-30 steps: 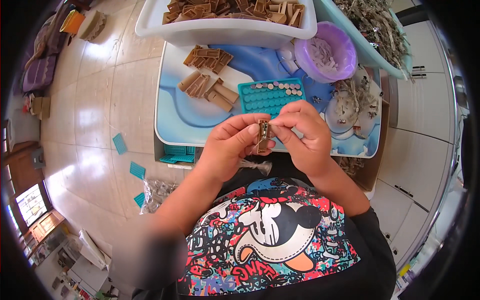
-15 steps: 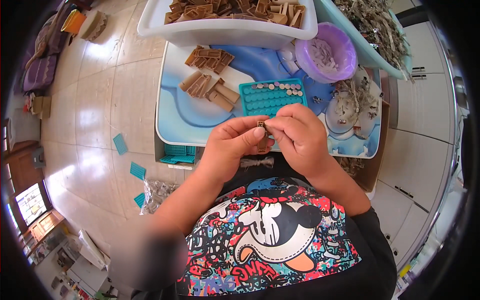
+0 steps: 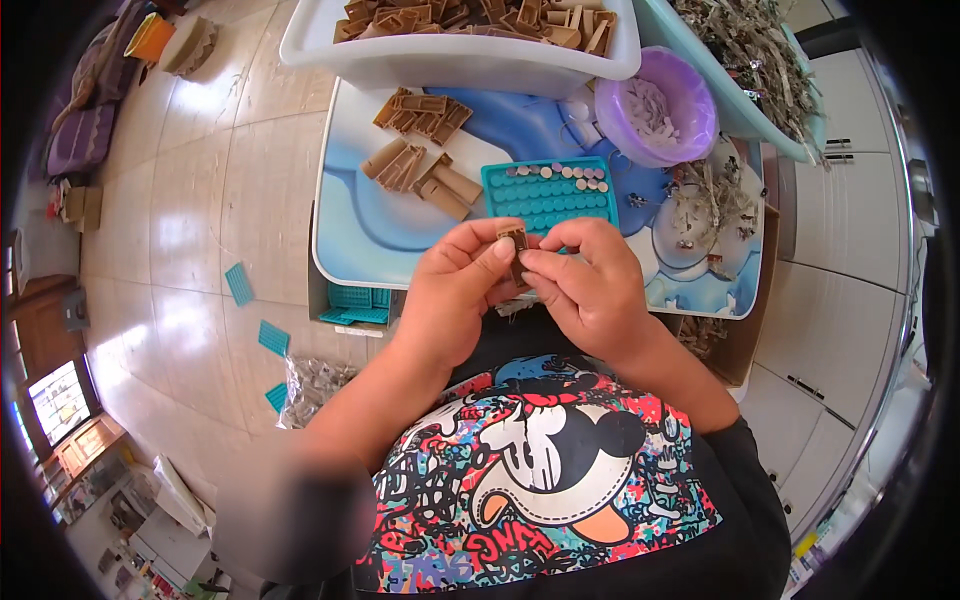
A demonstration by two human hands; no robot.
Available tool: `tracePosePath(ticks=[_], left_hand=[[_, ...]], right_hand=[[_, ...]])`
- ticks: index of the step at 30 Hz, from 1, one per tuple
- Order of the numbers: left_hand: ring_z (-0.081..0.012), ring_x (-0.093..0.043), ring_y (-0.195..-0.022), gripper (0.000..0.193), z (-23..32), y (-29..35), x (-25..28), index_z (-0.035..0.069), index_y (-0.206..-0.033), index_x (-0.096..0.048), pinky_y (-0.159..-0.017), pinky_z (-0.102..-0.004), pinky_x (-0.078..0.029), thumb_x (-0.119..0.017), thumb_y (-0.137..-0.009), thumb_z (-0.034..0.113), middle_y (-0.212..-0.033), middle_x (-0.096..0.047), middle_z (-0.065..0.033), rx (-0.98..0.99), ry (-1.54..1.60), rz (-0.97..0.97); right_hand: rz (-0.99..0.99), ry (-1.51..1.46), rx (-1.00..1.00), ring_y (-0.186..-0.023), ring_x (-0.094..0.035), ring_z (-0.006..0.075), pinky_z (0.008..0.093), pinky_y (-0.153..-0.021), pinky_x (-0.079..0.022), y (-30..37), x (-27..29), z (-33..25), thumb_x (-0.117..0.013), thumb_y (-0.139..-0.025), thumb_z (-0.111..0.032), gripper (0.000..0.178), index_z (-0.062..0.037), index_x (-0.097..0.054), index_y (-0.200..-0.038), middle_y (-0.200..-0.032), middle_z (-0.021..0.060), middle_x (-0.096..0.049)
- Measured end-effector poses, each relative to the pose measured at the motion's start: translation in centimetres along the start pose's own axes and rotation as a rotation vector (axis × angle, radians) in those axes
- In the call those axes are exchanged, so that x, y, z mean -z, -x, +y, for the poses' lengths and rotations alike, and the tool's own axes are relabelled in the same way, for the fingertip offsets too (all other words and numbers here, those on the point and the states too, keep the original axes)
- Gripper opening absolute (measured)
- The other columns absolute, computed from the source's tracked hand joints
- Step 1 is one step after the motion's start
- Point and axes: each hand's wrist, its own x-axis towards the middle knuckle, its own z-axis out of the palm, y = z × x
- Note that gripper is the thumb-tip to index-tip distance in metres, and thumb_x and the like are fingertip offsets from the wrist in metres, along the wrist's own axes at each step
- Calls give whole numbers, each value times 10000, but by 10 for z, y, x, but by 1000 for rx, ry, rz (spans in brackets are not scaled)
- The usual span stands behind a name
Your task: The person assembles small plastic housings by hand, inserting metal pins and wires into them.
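Observation:
My left hand (image 3: pixel 450 290) is closed round a small brown plastic housing (image 3: pixel 519 240), its thumb pressed on the face of the piece. The housing stands roughly upright, its hollow side showing. At its right edge, my right hand (image 3: pixel 597 285) has thumb and forefinger pinched together against it; anything between those fingertips is hidden. Just beyond the hands lies a teal tray (image 3: pixel 535 203) with rows of round pockets. Several small pale discs (image 3: pixel 590 184) sit along its far and right side.
Brown housings (image 3: pixel 430 118) lie in groups on the blue-and-white table (image 3: pixel 380 250). Behind them stands a white bin (image 3: pixel 460 65) of the same parts. A purple basin (image 3: pixel 705 120) holds pale strips. Wire bundles (image 3: pixel 720 200) lie at right; teal trays (image 3: pixel 240 285) are on the floor.
The housing has been turned and tilted between my hands, so its hollow face shows more. My right fingers have moved down and slightly left along its edge.

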Motion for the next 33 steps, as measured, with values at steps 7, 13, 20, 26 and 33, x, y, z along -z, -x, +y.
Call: tracePosePath(ticks=[7, 13, 20, 26, 33], left_hand=[[-194, -587, -997, 254, 0, 4, -14, -18, -1116, -465, -898, -316, -460, -536, -909, 109, -1117, -587, -161, -260, -79, 114], [-209, -594, -995, 258, -3, 5, -15, -26, -1122, -465, -906, -327, -459, -532, -910, 106, -1105, -593, -170, -321, -98, 89], [-221, -612, -959, 270, 0, 5, -7, -26, -1132, -478, -838, -335, -503, -535, -909, 115, -1073, -605, -157, -247, -111, 109], [-215, -616, -946, 263, 0, 5, -7, -24, -1126, -491, -833, -331, -508, -533, -910, 119, -1060, -608, -149, -174, -109, 113], [-189, -622, -907, 267, -8, 4, -1, -32, -1131, -509, -790, -300, -513, -529, -910, 116, -1032, -622, -134, -155, -146, 140]], right_hand=[[-3, 68, -71, -748, -549, 236, 359, -700, -397, 7, -3, -6, -765, -639, -145, 413, -65, -548, -981, -870, 55, -565], [-3, 77, -61, -712, -539, 218, 353, -699, -364, 11, -5, -6, -742, -670, -96, 374, -84, -521, -971, -785, 19, -572], [31, -191, -186, -650, -536, 217, 345, -604, -376, 19, -6, -1, -660, -713, 4, 255, -80, -556, -931, -748, 26, -578], [-45, -74, -22, -629, -528, 230, 346, -584, -378, 12, -6, -1, -658, -714, -13, 182, -84, -601, -871, -688, 35, -552], [-135, -33, -3, -617, -520, 225, 351, -589, -385, 11, -6, -2, -696, -700, -80, 184, -93, -620, -867, -670, 32, -545]])
